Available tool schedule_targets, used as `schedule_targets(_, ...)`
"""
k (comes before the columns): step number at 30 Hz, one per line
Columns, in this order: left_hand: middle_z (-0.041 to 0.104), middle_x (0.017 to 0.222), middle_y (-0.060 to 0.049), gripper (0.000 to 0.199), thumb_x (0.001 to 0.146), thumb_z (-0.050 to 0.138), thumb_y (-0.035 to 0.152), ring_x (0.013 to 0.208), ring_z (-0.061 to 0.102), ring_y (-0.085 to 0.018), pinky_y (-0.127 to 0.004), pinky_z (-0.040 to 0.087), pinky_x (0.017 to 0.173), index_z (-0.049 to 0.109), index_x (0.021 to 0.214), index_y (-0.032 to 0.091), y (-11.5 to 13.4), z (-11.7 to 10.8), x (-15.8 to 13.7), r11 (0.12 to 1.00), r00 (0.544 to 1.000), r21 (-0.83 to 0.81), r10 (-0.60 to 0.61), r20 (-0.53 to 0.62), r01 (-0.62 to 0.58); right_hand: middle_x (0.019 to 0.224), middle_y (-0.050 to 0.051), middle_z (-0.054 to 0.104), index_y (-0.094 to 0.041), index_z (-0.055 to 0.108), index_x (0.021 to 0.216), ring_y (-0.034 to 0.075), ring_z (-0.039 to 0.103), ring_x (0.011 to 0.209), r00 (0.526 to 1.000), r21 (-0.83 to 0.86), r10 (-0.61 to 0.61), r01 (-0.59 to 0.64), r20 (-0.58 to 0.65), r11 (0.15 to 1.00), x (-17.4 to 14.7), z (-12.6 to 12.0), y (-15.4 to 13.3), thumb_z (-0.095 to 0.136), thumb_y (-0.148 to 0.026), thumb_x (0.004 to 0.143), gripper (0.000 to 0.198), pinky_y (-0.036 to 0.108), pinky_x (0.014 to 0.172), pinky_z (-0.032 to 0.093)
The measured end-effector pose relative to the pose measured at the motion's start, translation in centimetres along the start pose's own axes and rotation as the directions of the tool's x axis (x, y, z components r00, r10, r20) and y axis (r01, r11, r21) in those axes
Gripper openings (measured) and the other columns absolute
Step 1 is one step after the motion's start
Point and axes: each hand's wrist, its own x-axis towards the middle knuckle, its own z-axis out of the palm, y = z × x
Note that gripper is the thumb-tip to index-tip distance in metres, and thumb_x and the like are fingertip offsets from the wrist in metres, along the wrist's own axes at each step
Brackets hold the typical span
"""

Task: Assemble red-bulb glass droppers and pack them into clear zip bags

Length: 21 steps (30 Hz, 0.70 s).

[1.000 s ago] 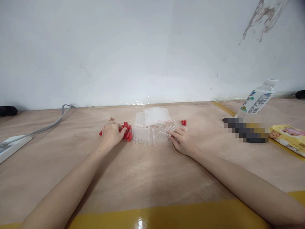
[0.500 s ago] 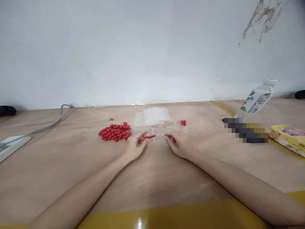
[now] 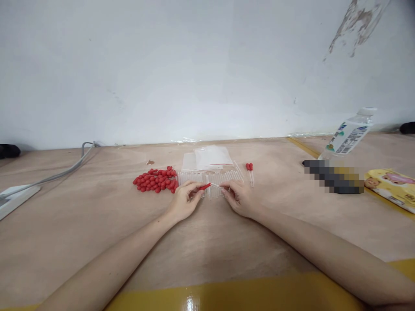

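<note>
- Red bulb pile (image 3: 154, 180), 9 o'clock of where hands meet; likely light, soft, squashy rubber.
- Left hand (image 3: 185, 201), 8 o'clock: narrow pinch on one red bulb (image 3: 205, 186), neck pointing 3 o'clock; body looks the best hold.
- Clear tube row (image 3: 216, 177), 12 o'clock, on surface.
- One clear tube (image 3: 216, 185), end at bulb's neck, contact unclear; probably light, stiff, slick; grip mid-length.
- Right hand (image 3: 239, 198), 4 o'clock: narrow, pinching that tube.
- Two red-topped tubes (image 3: 249, 167), 2 o'clock.
</note>
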Motion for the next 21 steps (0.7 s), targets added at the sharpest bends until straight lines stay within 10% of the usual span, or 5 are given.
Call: schedule_targets(21,0.065,0.073,-0.003,0.016,0.085,0.051,0.025,0.066,0.059,-0.013,-0.023,0.045,0.062,0.064,0.087,0.015,0.5,0.5,-0.4,0.994,0.994,-0.016,0.109,-0.026,-0.110,0.070,0.000,0.062,-0.020,0.057,0.083,0.011,0.050,0.061,0.989,0.144,0.007,-0.028,0.146,0.989,-0.3,0.1,-0.7,0.046,-0.024,0.086,0.012,0.028,0.067,0.035)
